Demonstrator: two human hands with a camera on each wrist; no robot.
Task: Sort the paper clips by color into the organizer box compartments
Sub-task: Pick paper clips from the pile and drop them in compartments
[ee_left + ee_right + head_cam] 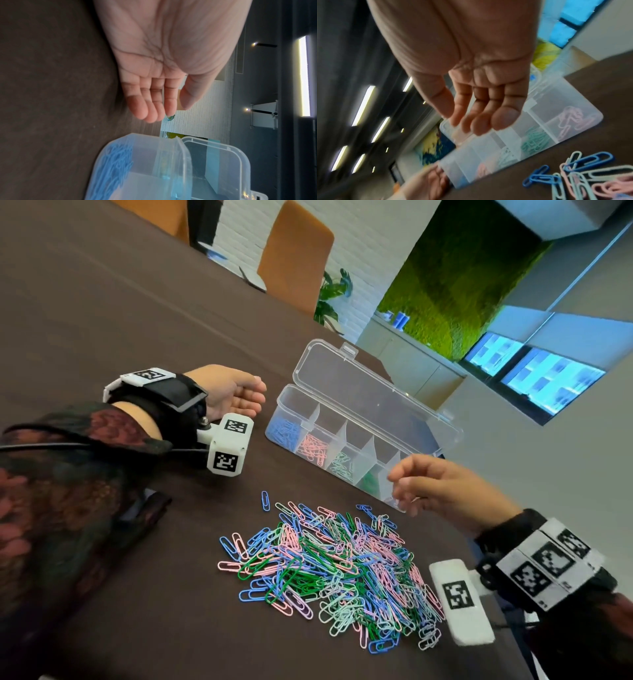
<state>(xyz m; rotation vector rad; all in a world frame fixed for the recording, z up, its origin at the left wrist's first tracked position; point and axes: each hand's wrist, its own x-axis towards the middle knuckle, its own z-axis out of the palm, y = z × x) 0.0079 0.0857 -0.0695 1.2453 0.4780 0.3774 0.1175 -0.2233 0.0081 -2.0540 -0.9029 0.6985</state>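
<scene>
Paper clips [329, 573] in blue, pink, dark green and pale mint lie heaped on the dark table [102, 302], nearest the viewer and just below the right hand [442, 491]. That hand hovers with relaxed, empty fingers over the near end of the clear organizer box [342, 422]. The pile sits toward its wrist side, so it is the nearer hand for the next pick. The box's long axis runs away from that hand toward the left hand [233, 392], which rests palm-up and empty beside the far end. Counting from that far end, the compartments hold blue, pink, mint, then dark green clips. Most clips appear still unsorted.
</scene>
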